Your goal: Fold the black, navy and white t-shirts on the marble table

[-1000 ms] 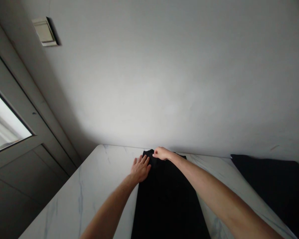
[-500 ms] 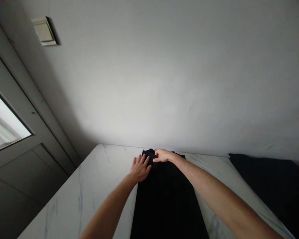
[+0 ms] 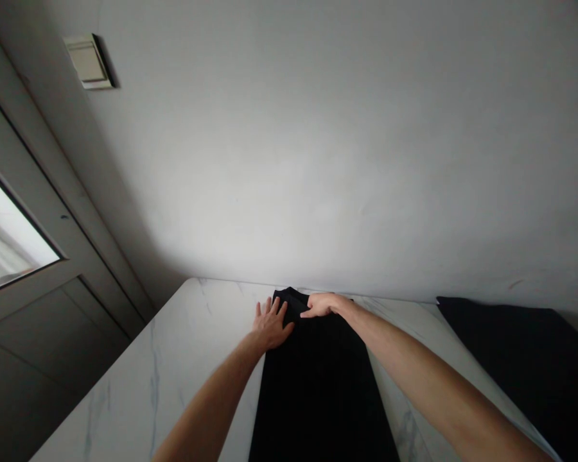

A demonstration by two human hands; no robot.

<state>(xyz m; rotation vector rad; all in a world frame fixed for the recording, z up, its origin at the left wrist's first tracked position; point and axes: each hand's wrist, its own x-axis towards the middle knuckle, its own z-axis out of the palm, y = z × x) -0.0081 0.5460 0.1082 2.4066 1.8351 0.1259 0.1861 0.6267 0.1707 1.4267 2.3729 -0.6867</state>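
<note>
**left hand [image 3: 271, 326]:** open and flat, fingers spread, palm placed just at the left edge of the cloth, near its far end.
**right hand [image 3: 322, 305]:** laid over the far end of the cloth, fingers close together and pointed to the left; a real grip on the cloth not possible to tell.
**Between hands:** apart, but only a small gap, both on or touching the same cloth.
**black cloth [image 3: 318, 385]:** long and narrow, lying flat on the table, stretched from 12 o'clock down to the bottom of the view.
**marble table [image 3: 139, 391]:** white with grey veins, under the cloth, far edge along the wall.
**dark fabric piece [image 3: 510, 372]:** at about 2 o'clock, well apart from both hands.
**grey wall [image 3: 318, 160]:** behind the table, with a pale wall switch [image 3: 87, 61] at 10 o'clock.
**door with glass pane [image 3: 9, 237]:** at 9 o'clock, beside the table.
</note>
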